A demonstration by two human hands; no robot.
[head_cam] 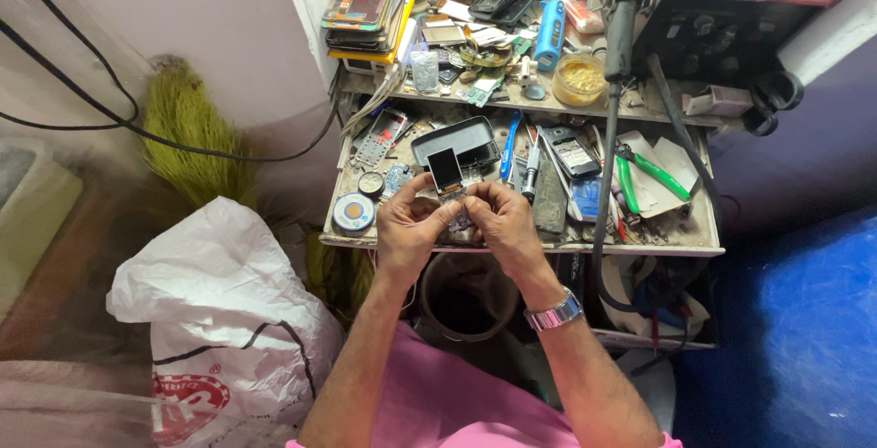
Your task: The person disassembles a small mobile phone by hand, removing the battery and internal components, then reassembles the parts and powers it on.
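bag (219, 293) far L, on floor | L hand (408, 229) fingers pinch phone board (454, 200) from its L edge | board w/ small screen sits btwn both hands, over drawer (512, 242) front, long axis pointing away from body | R hand (504, 224) pinches R edge, equally close | pliers (650, 174) well R

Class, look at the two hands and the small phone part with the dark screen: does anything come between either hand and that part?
Nothing visible does. The left hand and the right hand both already touch the small phone part, pinching its lower end from either side above the cluttered tray. Its dark screen stands clear above the fingertips.
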